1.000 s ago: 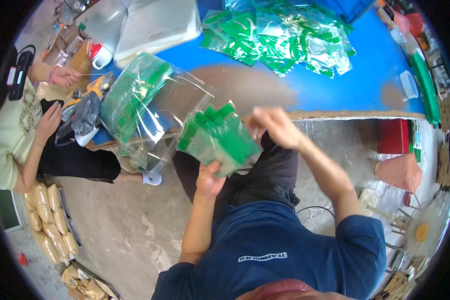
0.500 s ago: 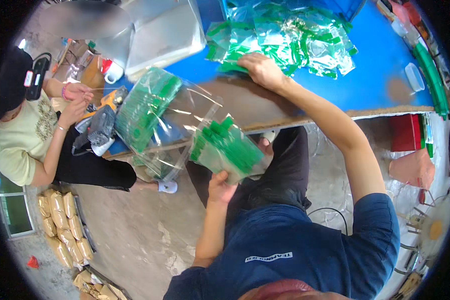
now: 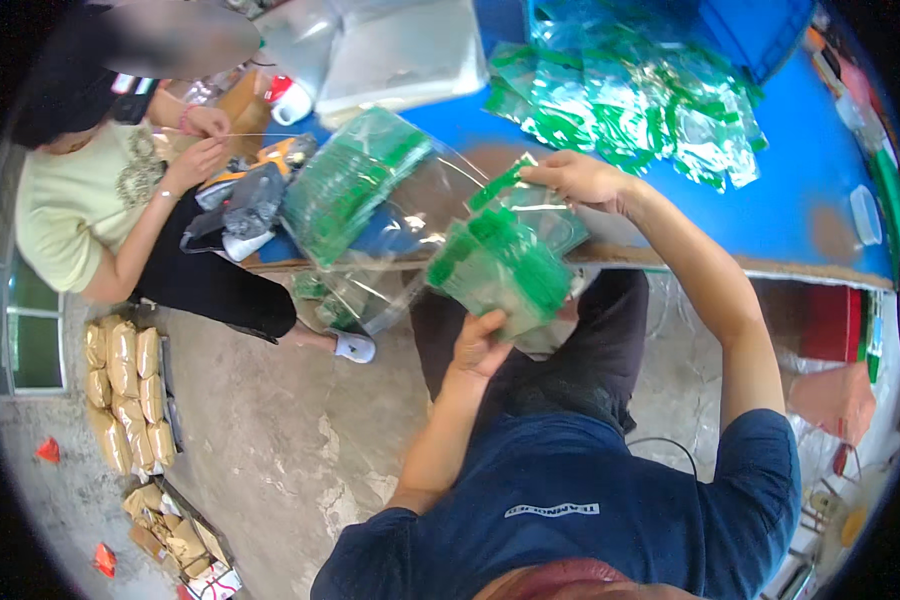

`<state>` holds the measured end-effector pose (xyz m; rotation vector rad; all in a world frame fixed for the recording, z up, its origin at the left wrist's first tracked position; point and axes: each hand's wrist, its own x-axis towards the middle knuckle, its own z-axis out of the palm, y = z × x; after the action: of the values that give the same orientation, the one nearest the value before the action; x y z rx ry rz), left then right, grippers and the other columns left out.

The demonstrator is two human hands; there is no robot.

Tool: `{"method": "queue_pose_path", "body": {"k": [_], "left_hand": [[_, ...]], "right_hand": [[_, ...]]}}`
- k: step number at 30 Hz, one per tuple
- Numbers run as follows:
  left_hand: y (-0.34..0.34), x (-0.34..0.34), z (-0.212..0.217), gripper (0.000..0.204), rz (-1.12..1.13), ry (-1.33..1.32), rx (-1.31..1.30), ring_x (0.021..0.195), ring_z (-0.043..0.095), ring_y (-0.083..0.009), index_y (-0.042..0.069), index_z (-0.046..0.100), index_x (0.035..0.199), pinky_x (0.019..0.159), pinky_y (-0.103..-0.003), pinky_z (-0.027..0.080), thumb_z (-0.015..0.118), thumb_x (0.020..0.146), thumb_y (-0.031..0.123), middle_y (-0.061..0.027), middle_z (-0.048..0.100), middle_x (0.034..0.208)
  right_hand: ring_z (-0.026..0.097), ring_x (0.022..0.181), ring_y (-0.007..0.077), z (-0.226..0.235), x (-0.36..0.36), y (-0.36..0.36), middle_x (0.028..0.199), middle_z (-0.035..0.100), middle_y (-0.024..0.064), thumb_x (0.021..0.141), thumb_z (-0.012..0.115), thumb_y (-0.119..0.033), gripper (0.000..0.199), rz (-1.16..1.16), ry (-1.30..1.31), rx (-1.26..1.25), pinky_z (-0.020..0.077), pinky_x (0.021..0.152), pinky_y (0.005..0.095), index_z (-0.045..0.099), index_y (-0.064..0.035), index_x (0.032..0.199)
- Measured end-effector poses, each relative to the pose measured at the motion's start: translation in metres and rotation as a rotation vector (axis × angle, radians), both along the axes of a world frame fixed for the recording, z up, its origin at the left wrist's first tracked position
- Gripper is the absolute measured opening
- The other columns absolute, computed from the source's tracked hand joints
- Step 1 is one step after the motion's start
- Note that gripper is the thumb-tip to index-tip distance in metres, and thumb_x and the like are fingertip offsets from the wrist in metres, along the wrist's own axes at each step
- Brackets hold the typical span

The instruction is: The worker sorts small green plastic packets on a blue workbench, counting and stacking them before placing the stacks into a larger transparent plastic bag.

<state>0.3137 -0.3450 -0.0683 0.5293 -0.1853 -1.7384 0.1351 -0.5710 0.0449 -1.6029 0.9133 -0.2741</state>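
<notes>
My left hand (image 3: pixel 482 345) grips the lower end of a fanned stack of clear plastic bags with green bands (image 3: pixel 505 270), held over my lap in front of the table edge. Just above that stack, my right hand (image 3: pixel 590 182) pinches a single green-banded bag (image 3: pixel 555 225) by its top edge; it is partly blurred. Beyond my right hand lies a loose, shiny pile of similar bags (image 3: pixel 630 100). Left of my hands, a large clear bag with green-banded packets inside (image 3: pixel 360 185) rests at the table's edge, its loose clear part reaching toward the stack.
A blue crate (image 3: pixel 755 35) and clear plastic sheets (image 3: pixel 405 60) stand on the blue table (image 3: pixel 770 225). A seated co-worker (image 3: pixel 80 215) holds a thin strand at left. Brown packages (image 3: pixel 125 390) lie on the floor; a red box (image 3: pixel 825 325) and pink bin (image 3: pixel 835 400) stand at right.
My right hand has come back from the pile toward the stack, bringing a green-banded bag. My left hand still holds the stack. The whole view has shifted a little.
</notes>
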Motion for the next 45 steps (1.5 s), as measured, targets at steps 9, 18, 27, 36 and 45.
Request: {"method": "queue_pose_path", "body": {"k": [9,18,27,36,45], "left_hand": [[-0.003,0.008,0.007,0.072,-0.049,0.105,-0.082,0.125,0.054,-0.0334,0.002,0.044,0.14,0.11,-0.053,0.041,0.077,0.078,0.016,-0.0149,0.056,0.135],[0.004,0.002,-0.01,0.066,-0.093,0.145,-0.035,0.124,0.055,-0.0279,0.002,0.048,0.137,0.108,-0.044,0.043,0.077,0.08,0.016,-0.0118,0.059,0.131],[0.021,0.032,-0.016,0.064,0.002,0.168,-0.07,0.124,0.056,-0.0317,0.003,0.054,0.133,0.112,-0.048,0.038,0.078,0.075,0.013,-0.0123,0.062,0.129],[0.008,0.005,-0.009,0.069,0.064,-0.028,-0.009,0.127,0.053,-0.0288,0.006,0.048,0.138,0.111,-0.046,0.039,0.079,0.077,0.019,-0.009,0.057,0.134],[0.037,0.039,-0.031,0.081,0.0,-0.059,-0.071,0.127,0.052,-0.0295,0.003,0.044,0.141,0.108,-0.045,0.043,0.081,0.069,0.011,-0.0113,0.054,0.136]], "right_hand": [[0.051,0.057,0.0091,-0.005,0.021,0.002,0.069,0.054,0.0005,0.099,0.058,-0.035,0.038,0.123,0.051,0.237,0.044,0.052,0.0252,0.067,0.0014,0.104],[0.038,0.137,0.0419,-0.045,-0.026,-0.086,0.141,0.05,0.0201,0.096,0.052,-0.054,0.061,-0.254,0.645,-1.311,0.032,0.11,0.0549,0.055,-0.0058,0.133],[0.027,0.145,0.0362,-0.049,-0.028,0.043,0.153,0.038,0.0165,0.099,0.048,-0.041,0.054,0.108,0.452,-1.23,0.0156,0.118,0.0581,0.047,-0.0087,0.143],[0.049,0.129,0.0392,-0.015,-0.016,0.03,0.137,0.054,0.0211,0.095,0.058,-0.035,0.048,0.037,0.222,-0.822,0.0385,0.109,0.0473,0.057,0.0,0.129],[0.039,0.139,0.0335,-0.045,-0.066,0.067,0.152,0.04,0.0154,0.087,0.07,-0.031,0.065,0.393,0.234,-1.146,0.0337,0.11,0.0502,0.046,-0.0069,0.143]]}}
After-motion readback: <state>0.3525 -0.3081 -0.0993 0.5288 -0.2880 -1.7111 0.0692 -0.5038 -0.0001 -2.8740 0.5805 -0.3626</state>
